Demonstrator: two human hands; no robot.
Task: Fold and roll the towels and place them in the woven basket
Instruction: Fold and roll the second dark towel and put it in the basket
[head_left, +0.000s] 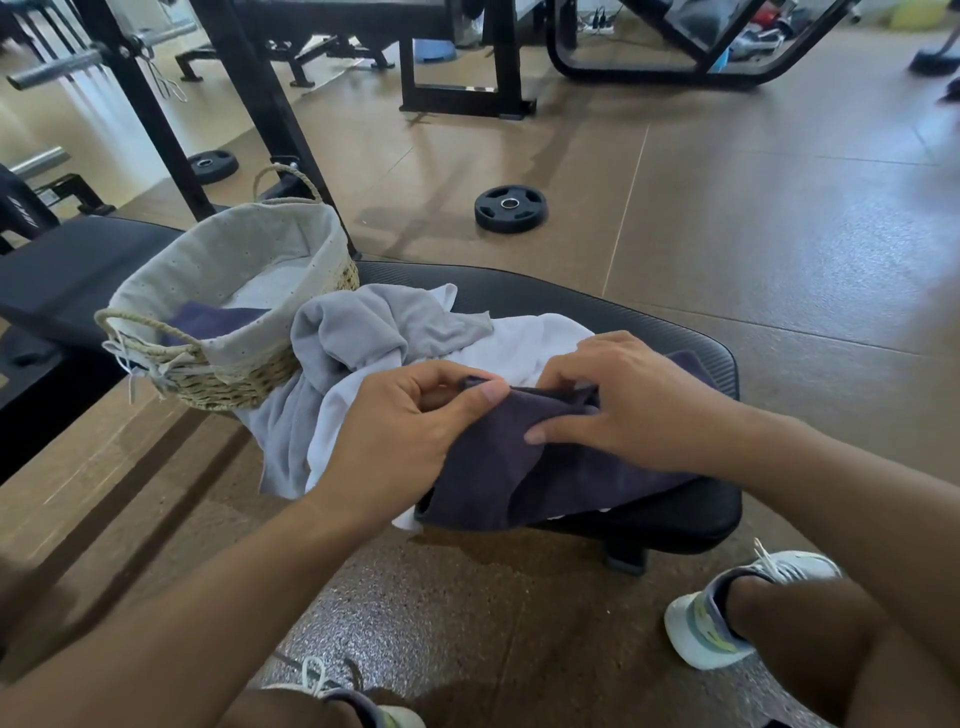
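Head: both hands on dk towel

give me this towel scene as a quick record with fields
surface: black bench pad
in hand: dark towel
left hand: pinches the dark towel's top edge
right hand: grips the same edge, fingers curled
waiting: grey towel, white towel, both loose on the pad
woven basket: on the pad, left of the pile, cloth-lined, something dark inside

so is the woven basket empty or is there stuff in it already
Not empty: a dark purple towel lies inside the fabric-lined woven basket, with something white beyond it. Cannot tell whether either is rolled.
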